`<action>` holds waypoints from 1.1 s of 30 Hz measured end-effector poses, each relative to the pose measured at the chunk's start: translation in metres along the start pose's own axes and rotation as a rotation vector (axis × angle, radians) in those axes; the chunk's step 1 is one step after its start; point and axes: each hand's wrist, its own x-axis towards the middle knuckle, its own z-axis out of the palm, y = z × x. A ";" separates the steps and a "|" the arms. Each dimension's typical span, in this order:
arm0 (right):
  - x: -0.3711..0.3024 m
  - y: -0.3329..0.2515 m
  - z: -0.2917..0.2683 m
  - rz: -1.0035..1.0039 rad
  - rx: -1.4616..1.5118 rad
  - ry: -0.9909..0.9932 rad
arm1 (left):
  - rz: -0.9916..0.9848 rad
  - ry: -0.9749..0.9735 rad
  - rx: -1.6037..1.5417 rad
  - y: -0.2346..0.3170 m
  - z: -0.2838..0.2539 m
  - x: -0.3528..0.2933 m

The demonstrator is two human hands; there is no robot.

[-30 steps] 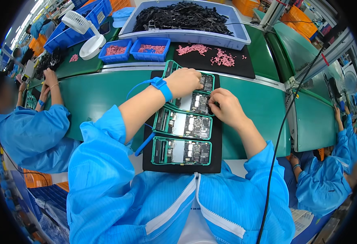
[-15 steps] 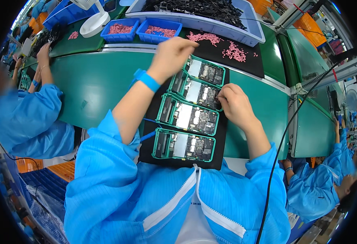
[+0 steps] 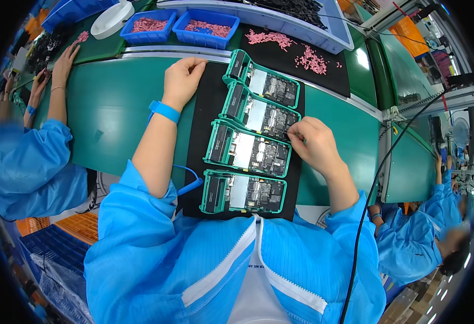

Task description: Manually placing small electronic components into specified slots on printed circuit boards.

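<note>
Several green frames holding opened phones with exposed circuit boards lie in a column on a black mat (image 3: 203,116). My right hand (image 3: 315,143) pinches at the right edge of the second phone from the far end (image 3: 269,116); its fingertips meet the edge, and whatever is between them is too small to make out. Off to the left, my left hand (image 3: 182,82) hovers over the green table beside the mat, thumb and fingers pinched together. What it holds, if anything, cannot be seen. A blue wrist strap (image 3: 165,111) circles my left wrist, with a blue cord by it.
Two blue bins (image 3: 204,31) of small pink pieces stand at the back. Loose pink pieces (image 3: 311,60) lie on another black mat, before a large tub (image 3: 340,46) of black parts. A black cable (image 3: 378,178) hangs at the right. Co-workers sit on both sides.
My left hand has moved left and slightly down, off the farthest phone to beside the mat. My right hand stays at the second phone's edge, having shifted only slightly.
</note>
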 end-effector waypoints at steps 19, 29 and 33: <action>0.022 -0.010 0.001 -0.102 -0.180 -0.088 | 0.023 -0.010 -0.015 -0.001 0.002 0.001; -0.007 0.003 0.010 -0.140 -0.127 0.064 | 0.032 -0.018 0.006 0.003 0.001 0.002; -0.014 0.004 0.012 -0.066 -0.119 0.033 | 0.028 -0.030 0.025 0.002 -0.001 0.002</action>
